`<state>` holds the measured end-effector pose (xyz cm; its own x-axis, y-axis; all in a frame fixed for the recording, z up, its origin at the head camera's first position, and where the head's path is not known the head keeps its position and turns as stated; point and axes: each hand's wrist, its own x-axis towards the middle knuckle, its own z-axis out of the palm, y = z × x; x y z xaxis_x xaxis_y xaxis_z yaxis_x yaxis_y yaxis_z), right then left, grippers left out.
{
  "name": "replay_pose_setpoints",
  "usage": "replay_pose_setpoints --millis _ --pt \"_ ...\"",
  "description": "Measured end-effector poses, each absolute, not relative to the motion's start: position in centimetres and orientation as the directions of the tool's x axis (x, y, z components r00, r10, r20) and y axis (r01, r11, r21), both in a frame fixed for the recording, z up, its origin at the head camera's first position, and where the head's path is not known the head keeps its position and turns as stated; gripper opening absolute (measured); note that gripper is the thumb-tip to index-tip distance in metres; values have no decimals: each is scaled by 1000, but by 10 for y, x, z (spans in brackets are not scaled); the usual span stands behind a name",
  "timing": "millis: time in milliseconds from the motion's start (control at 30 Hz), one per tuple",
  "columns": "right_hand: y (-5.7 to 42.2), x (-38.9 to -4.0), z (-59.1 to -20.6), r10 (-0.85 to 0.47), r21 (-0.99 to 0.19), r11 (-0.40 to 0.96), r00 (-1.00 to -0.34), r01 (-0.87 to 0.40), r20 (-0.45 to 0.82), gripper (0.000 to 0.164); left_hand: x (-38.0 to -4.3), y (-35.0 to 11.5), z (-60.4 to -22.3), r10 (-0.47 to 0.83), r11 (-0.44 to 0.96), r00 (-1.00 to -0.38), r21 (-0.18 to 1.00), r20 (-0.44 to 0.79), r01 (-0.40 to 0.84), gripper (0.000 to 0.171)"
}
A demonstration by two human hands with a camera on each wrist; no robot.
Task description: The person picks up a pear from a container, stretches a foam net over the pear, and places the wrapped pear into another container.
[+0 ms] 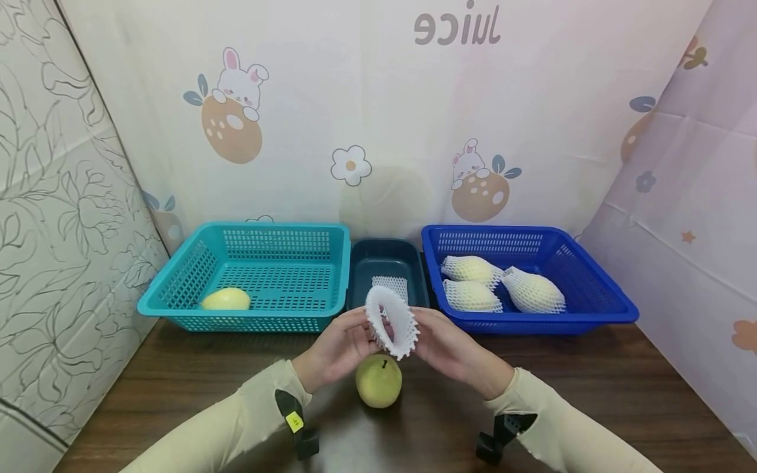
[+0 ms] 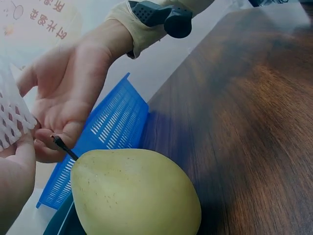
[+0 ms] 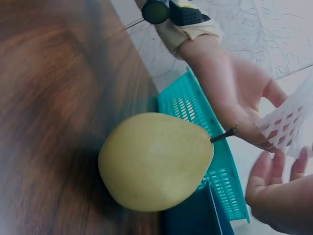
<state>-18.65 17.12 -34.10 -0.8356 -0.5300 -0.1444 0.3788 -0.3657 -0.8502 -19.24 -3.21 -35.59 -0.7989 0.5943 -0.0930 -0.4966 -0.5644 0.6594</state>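
White cartoon-printed cloth (image 1: pixel 384 85) backs a brown wood-grain table (image 1: pixel 591 368), with a blue plastic basket (image 1: pixel 532 321) at two o'clock. Left hand (image 1: pixel 340 348) and right hand (image 1: pixel 446 345) grasp a white foam-net sleeve (image 1: pixel 405 325), seemingly spreading it; the next move likely calls for keeping it wide above the round yellow-green pear (image 1: pixel 378 383) at six o'clock.

Tray (image 1: pixel 387 263) between 2 baskets (image 1: pixel 284 282), pear (image 1: pixel 378 384) in front

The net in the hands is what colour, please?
The net is white, shown best in the head view.
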Motion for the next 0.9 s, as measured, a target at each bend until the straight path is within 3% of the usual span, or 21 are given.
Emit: replay_pose_setpoints --millis 200,333,667,900 --pt "169 -188 -339 -537 -712 -533 -833 457 -134 26 -192 -33 -358 597 -573 -797 649 -88 -501 50" --pt "170 -188 -339 -573 -650 -568 -810 504 -128 24 -193 -35 -357 601 -580 -794 636 -90 -510 50" --pt "177 -188 -345 -695 -658 -425 -690 621 -202 31 -195 -39 -351 583 -579 -805 641 -107 -504 49" --pt "179 -188 -343 -715 -667 -396 -668 631 -208 31 -195 -40 -351 591 -552 -799 667 -110 -500 44"
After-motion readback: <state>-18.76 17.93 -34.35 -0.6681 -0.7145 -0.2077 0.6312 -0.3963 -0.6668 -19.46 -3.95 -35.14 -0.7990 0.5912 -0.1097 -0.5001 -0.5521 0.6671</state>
